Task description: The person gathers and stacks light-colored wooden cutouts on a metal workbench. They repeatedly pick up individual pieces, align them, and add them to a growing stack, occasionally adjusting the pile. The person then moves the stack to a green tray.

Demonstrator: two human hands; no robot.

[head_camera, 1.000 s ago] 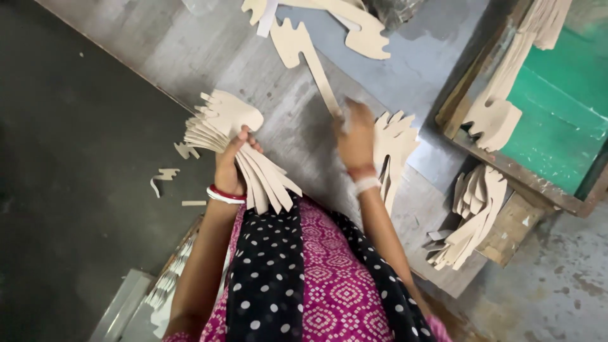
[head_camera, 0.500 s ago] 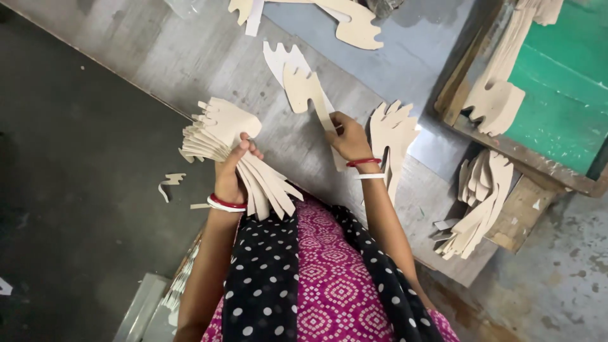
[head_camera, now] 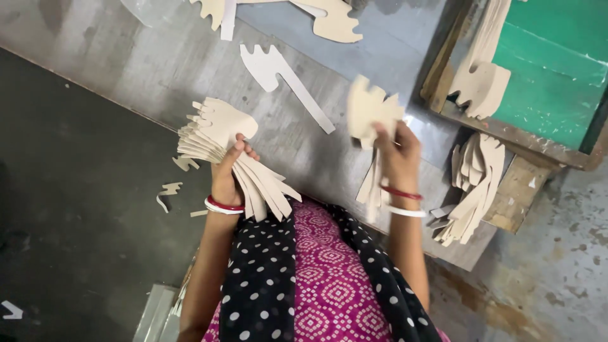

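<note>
My left hand (head_camera: 229,174) grips a fanned stack of beige card cut-outs (head_camera: 215,130) with a notched wide end and long narrow tails, held above the edge of a grey worktop (head_camera: 158,76). My right hand (head_camera: 398,157) is raised over the worktop and holds a smaller bunch of the same cut-outs (head_camera: 370,114), blurred by motion, tails hanging down. A single pale cut-out (head_camera: 282,79) lies flat on the worktop between my hands. Both wrists wear red and white bangles.
More cut-outs lie at the worktop's far edge (head_camera: 329,19). A pile of them (head_camera: 472,183) rests on the right end by a wooden block (head_camera: 519,190). A green wooden-framed board (head_camera: 551,69) holds further pieces. Small scraps (head_camera: 170,189) lie on the dark floor at left.
My right hand has lifted off the worktop and moved right with a bunch of cut-outs; the single cut-out it was touching now lies free on the worktop. The left hand's stack stays fanned.
</note>
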